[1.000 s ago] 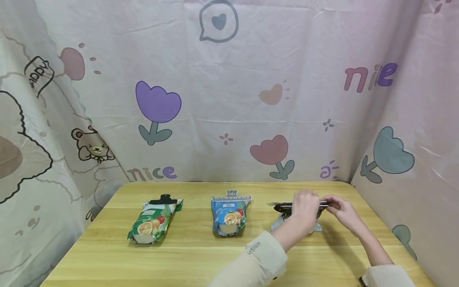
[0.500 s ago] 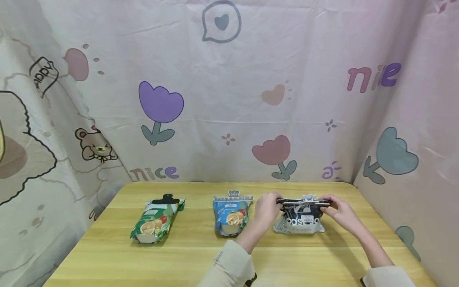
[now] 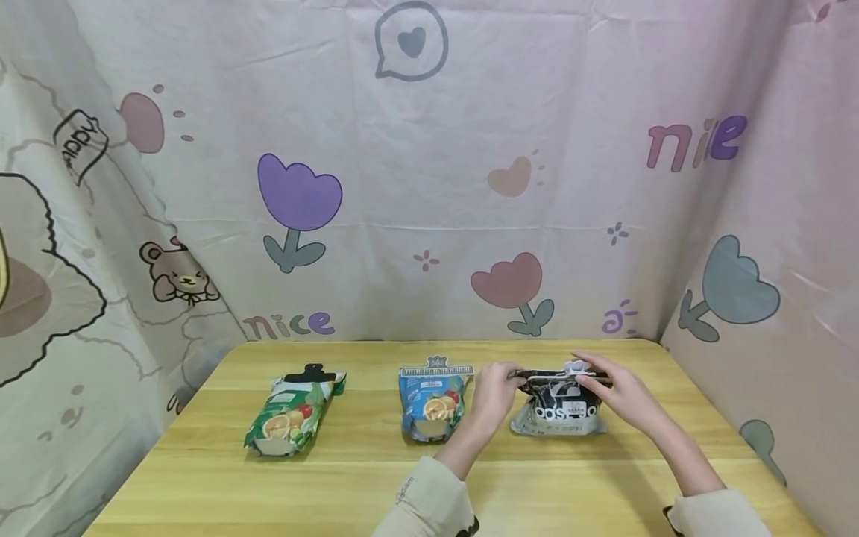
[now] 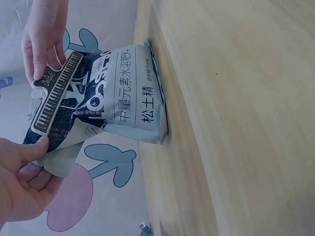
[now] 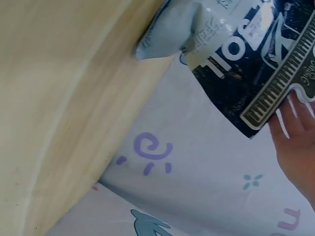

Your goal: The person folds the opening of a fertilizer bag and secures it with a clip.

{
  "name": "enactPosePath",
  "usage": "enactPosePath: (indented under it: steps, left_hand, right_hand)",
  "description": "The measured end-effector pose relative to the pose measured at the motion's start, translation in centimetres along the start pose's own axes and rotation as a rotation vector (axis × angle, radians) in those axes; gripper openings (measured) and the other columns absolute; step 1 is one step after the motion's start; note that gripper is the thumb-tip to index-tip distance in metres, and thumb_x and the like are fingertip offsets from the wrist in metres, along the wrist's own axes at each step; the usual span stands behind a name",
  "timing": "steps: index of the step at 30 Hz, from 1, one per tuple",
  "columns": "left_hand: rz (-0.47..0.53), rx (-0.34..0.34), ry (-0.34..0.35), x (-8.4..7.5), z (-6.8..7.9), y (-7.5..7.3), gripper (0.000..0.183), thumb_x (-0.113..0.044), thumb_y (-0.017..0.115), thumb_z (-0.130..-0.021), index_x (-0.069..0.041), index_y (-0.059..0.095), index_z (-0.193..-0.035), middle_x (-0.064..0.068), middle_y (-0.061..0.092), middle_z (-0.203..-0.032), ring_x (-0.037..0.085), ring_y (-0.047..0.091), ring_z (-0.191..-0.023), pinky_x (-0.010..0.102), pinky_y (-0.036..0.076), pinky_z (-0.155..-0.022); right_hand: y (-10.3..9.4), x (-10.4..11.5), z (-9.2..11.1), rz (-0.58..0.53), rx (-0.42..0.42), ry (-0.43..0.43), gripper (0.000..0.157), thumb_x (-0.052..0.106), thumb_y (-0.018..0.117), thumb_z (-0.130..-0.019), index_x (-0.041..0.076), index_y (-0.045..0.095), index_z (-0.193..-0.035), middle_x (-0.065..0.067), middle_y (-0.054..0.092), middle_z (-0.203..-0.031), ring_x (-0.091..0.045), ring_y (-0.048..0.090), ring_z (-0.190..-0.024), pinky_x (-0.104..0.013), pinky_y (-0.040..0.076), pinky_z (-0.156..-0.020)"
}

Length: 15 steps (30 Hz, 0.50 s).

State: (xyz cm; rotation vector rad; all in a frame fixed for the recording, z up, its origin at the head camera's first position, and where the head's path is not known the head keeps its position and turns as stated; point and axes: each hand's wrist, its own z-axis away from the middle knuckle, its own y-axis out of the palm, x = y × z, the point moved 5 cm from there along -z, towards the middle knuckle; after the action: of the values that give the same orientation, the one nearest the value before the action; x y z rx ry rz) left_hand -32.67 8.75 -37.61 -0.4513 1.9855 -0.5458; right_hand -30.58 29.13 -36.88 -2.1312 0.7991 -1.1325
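A black and pale grey bag stands upright on the table at the right, its top fold crossed by a long bag clip with a piano-key pattern. My left hand pinches the bag's top left corner beside the clip's end; thumb and fingers show in the left wrist view. At the clip's middle, my right hand holds the handle between thumb and fingers. The right wrist view shows the clip lying along the dark top edge, with the right hand behind it.
To the left stands a blue fruit-print bag with a piano-key clip on top. Farther left, a green fruit-print bag carries a black clip. A printed curtain rises behind the wooden table.
My left hand has moved left from the clip's middle to the bag's top left corner, uncovering the bag's front. My right hand has shifted from the right end inward to the clip's handle.
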Motion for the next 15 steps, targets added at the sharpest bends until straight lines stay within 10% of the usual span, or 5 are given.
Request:
enactPosePath:
  steps: [15]
  left_hand:
    - [-0.047, -0.026, -0.002, -0.5, -0.2, -0.2, 0.011, -0.012, 0.072, -0.077, -0.009, 0.074, -0.088, 0.0, 0.07, -0.084, 0.01, 0.065, -0.075, 0.021, 0.05, -0.067]
  right_hand:
    - [-1.0, -0.6, 0.1, 0.064, -0.12, -0.027, 0.029, 0.015, 0.071, -0.08, 0.001, 0.068, -0.106, -0.018, 0.065, -0.102, -0.04, 0.059, -0.094, -0.054, 0.045, -0.078]
